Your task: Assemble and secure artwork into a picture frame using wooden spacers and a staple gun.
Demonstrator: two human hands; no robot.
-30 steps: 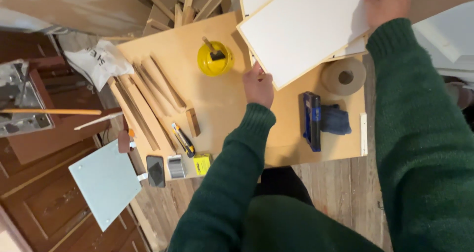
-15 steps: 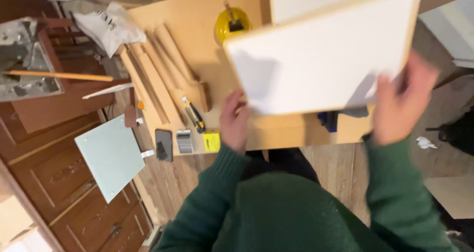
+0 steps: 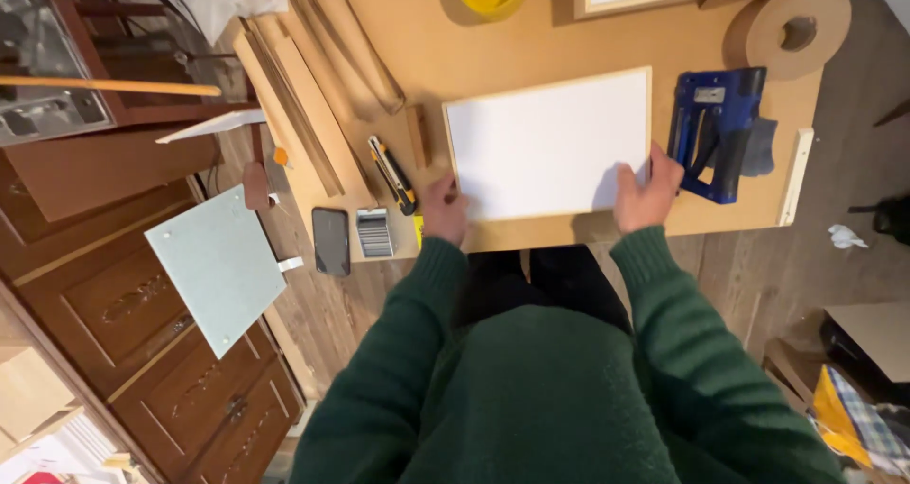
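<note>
Flat on brown worktop (image 3: 531, 53): white rectangular wood-edged panel (image 3: 545, 143). Left hand (image 3: 443, 209) gripping its near-left corner, right hand (image 3: 646, 188) pinching near-right edge beside blue staple gun (image 3: 713, 128).

The tan worktop (image 3: 531, 48) carries a white board (image 3: 547, 143), blue stapler (image 3: 713, 131), tape roll (image 3: 789, 29), knife (image 3: 392, 174) (black-and-yellow) and wood strips (image 3: 318, 76).

This is a home workshop for framing or small woodwork. A bare fibreboard tabletop (image 3: 569, 38) carries wooden moulding strips (image 3: 313, 76), a blue staple gun (image 3: 713, 128), a utility knife (image 3: 392, 174), a roll of brown tape (image 3: 790, 31) and a white framed panel (image 3: 548, 143). Around it lie worn floorboards (image 3: 730, 275), a carved wooden cabinet (image 3: 142, 323) and loose boards.
</note>
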